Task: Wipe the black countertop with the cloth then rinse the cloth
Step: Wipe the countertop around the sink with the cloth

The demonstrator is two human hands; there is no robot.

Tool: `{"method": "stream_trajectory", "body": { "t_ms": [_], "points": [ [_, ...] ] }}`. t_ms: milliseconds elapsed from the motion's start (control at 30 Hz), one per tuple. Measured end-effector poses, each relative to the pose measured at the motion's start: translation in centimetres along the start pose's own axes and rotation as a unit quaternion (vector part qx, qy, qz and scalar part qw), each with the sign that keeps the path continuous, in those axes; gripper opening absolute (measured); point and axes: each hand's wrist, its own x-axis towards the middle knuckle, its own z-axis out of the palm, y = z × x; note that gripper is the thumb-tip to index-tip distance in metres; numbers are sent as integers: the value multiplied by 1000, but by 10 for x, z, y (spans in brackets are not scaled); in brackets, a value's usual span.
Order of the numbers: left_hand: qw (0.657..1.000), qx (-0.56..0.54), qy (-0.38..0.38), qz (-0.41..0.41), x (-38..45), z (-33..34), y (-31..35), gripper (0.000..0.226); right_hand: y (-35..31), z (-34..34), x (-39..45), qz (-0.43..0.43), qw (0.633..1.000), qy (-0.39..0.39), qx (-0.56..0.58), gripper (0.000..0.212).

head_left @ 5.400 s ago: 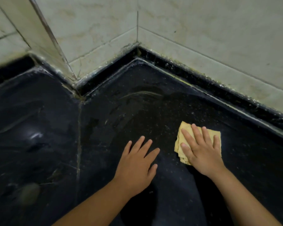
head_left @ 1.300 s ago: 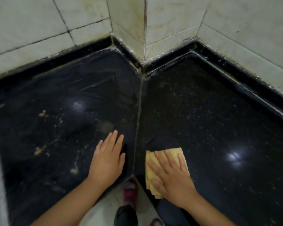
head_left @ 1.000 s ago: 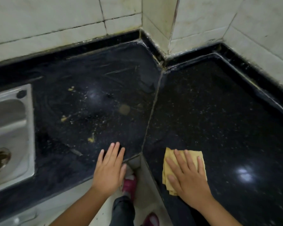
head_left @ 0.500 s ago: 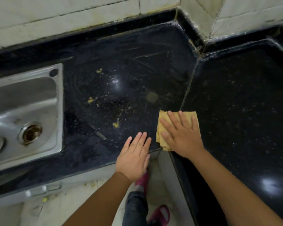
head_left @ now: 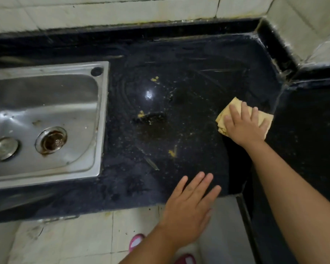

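Note:
The black countertop (head_left: 179, 60) stretches from the steel sink to an inner corner on the right. Yellow crumbs (head_left: 173, 153) and pale streaks dot its middle. A folded yellow cloth (head_left: 228, 111) lies flat on the counter's right part. My right hand (head_left: 243, 127) presses down on the cloth with fingers spread, covering most of it. My left hand (head_left: 189, 208) rests flat with fingers apart at the counter's front edge, holding nothing.
A stainless steel sink (head_left: 101, 119) with a rusty drain (head_left: 51, 140) and a round metal plug (head_left: 5, 148) sits at the left. Tiled walls (head_left: 122, 14) back the counter. Below are a pale tiled floor (head_left: 74, 241) and pink slippers (head_left: 136, 241).
The view swung left from the corner section to the sink side. My right hand slid the cloth across the seam onto the crumb-strewn section. My left hand moved along the front edge.

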Motion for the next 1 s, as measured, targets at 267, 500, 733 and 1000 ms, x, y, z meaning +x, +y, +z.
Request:
{"method": "stream_trajectory", "body": {
  "t_ms": [267, 500, 733, 1000],
  "points": [
    [984, 19, -52, -168, -66, -69, -108, 51, -109, 63, -97, -188, 975, 14, -114, 70],
    [957, 89, -111, -253, -53, -86, -162, 53, -63, 81, -167, -119, 991, 6, -61, 59],
    [958, 46, -182, -216, -55, -79, -169, 53, -67, 47, -128, 177, 983, 13, 48, 51],
    [951, 4, -224, -213, -51, -94, -174, 77, -148, 86, -158, -79, 997, -15, -13, 104]
  ]
}}
